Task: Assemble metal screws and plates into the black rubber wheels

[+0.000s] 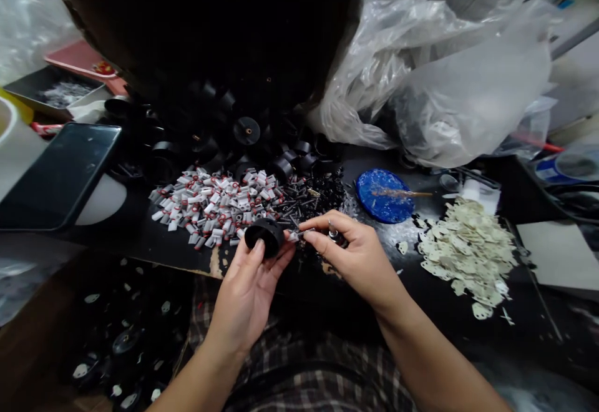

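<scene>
My left hand (250, 287) holds a round black plastic cap (264, 236) between thumb and fingers, just above the near edge of the black worktop (140, 231). My right hand (353, 256) is closed in a pinch on a small screw (302, 233) whose tip points at the cap; a small metal piece (333, 233) also shows among its fingers. Right behind the hands lie a heap of small white and red parts (215, 203) and a pile of dark screws (318, 196).
Black caps (246, 131) are heaped at the back under a dark mass. A blue lid (384, 195) with a stick lies right of centre, with a pile of cream flat pieces (468, 250) beside it. Crumpled clear plastic bags (444, 68) sit behind, and a phone (60, 171) at the left.
</scene>
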`<state>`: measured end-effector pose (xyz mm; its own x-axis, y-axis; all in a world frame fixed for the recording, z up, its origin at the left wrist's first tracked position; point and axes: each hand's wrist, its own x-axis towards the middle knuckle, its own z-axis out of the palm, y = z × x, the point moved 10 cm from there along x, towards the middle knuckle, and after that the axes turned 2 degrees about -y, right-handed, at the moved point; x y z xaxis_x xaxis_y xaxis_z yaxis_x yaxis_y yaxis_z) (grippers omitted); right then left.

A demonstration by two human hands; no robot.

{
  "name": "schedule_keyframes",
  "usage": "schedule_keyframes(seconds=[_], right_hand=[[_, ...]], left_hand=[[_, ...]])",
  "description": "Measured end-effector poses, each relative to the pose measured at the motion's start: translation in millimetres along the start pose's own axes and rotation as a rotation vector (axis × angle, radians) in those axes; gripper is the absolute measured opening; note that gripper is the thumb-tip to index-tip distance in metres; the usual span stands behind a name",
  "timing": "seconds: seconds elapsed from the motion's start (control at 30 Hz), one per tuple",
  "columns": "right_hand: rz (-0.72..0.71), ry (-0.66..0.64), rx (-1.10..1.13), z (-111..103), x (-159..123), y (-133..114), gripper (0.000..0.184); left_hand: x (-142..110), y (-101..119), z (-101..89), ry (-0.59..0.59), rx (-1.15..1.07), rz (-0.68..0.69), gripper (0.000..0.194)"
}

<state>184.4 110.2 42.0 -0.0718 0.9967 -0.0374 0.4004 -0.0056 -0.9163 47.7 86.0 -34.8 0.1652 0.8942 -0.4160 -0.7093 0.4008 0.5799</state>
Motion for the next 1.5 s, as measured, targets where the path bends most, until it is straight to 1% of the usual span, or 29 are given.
schedule_keyframes(seconds=[0.13,0.23,0.3,0.4,0.47,0.5,0.57,0.63,0.67,0.7,0.77,0.8,0.83,0.87,0.97,1.2,1.27,1.37,1.43,1.5], right_hand=[[-0.061,0.002,-0.053,-2.5,-3.6,-1.9,0.013],[-0.142,0.046,-0.201,-6.3,-8.4,-11.9,0.012],[-0.169,0.069,-0.277,-8.6,-11.8,-18.0,0.009],[-0.155,0.094,-0.311,-13.5,-15.9,-18.7,0.006],[-0.162,0.091,-0.363,-15.8,-19.7,-17.2,0.006],[-0.171,0.086,-0.403,-17.1,-22.3,-16.2,0.005],[-0.197,0.067,-0.486,-22.1,-28.1,-14.1,0.002],[-0.221,0.081,-0.553,-37.4,-32.0,-11.4,0.002],[-0.216,0.124,-0.588,-51.7,-32.1,-8.8,0.002],[-0.201,0.188,-0.632,-69.6,-30.9,-5.5,0.004],[-0.103,0.376,-0.768,-113.0,-26.1,5.8,0.008],[-0.054,0.434,-0.862,-129.9,-22.0,12.1,0.009],[-0.012,0.44,-0.959,-140.5,-15.8,19.5,0.009],[0.01,0.425,-1.038,-146.8,-9.2,26.2,0.009],[0.02,0.37,-1.156,-150.3,5.9,41.6,0.008],[0.011,0.323,-1.166,-138.7,16.7,53.3,0.01],[0.008,0.323,-1.136,-140.1,16.0,53.3,0.008],[0.018,0.359,-1.081,-147.9,9.0,50.3,0.007],[0.023,0.38,-0.981,-151.3,1.3,46.7,0.009],[0.04,0.388,-0.725,-150.2,-7.0,45.6,0.012]], left_hand=[[-0.3,-4.2,3.1,-0.01,0.032,0.0,0.016],[-3.5,-3.8,4.4,-0.005,0.09,0.029,0.017],[-7.2,-2.0,1.8,0.033,0.15,0.059,0.018],[-9.8,-0.8,-7.5,0.118,0.255,0.082,0.021],[-6.3,-5.8,-12.1,0.139,0.318,0.041,0.027],[-3.2,-10.7,-12.6,0.129,0.343,0.001,0.03],[3.5,-22.8,-9.2,0.07,0.382,-0.092,0.037],[8.8,-34.3,-2.8,-0.008,0.413,-0.169,0.04],[10.8,-38.0,-0.3,-0.035,0.426,-0.188,0.04],[12.5,-39.9,1.8,-0.055,0.435,-0.189,0.039],[14.4,-40.4,5.3,-0.081,0.438,-0.162,0.037],[14.7,-39.9,6.5,-0.089,0.434,-0.145,0.034],[14.5,-40.1,7.5,-0.095,0.43,-0.138,0.032],[14.2,-40.9,7.8,-0.098,0.428,-0.141,0.031],[13.9,-43.0,6.1,-0.08,0.424,-0.166,0.028],[15.2,-38.9,4.7,-0.038,0.43,-0.159,0.03],[13.9,-39.4,6.1,-0.037,0.439,-0.176,0.034],[11.1,-43.3,4.0,-0.002,0.453,-0.232,0.044],[10.3,-43.8,5.7,0.003,0.438,-0.221,0.043],[10.0,-41.5,11.6,-0.014,0.405,-0.165,0.036]])
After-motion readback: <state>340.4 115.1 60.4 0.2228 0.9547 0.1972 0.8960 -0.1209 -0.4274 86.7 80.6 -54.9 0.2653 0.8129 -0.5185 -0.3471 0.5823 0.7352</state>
